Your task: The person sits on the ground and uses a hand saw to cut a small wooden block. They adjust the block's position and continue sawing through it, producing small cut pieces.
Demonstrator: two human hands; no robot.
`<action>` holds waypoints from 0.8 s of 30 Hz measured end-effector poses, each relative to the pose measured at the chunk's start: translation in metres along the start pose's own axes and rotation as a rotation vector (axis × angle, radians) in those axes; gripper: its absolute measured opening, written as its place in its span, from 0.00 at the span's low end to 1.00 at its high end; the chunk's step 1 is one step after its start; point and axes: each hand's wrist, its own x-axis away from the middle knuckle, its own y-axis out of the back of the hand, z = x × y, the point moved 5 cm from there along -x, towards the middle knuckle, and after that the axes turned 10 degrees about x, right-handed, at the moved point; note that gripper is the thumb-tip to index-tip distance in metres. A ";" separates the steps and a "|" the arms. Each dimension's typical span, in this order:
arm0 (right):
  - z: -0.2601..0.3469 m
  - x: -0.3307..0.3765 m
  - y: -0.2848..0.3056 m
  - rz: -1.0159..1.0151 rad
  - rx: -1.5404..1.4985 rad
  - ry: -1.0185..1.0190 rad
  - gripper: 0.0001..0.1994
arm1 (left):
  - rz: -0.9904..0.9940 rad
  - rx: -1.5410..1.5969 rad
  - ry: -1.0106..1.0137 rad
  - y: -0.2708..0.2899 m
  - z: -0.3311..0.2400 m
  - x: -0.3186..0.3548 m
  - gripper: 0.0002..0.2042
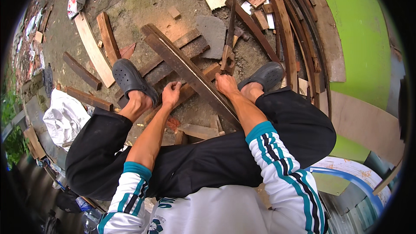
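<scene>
The long dark plank lies slantwise between the two hands, resting across rougher timbers, and since those look loose, a push near one end could make it rock or slide. The left hand has its thumb and fingertips drawn together, though whether anything small sits between them cannot be told; the right hand is curled at the plank's other edge, its grip hidden. Just beyond it is the wooden handle of the handsaw, so a careless reach might drag knuckles along the teeth, or knock the tool onto the nearby hammer. The plank is straight and brown, with a pale line running lengthwise; around it lie a flat grey slab, pale powdery sawdust and gritty ground, while the perforated clogs leave heels exposed to splinters
</scene>
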 end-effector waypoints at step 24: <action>-0.013 -0.002 -0.039 -0.127 0.316 0.267 0.05 | 0.052 0.199 0.094 0.027 -0.059 -0.005 0.21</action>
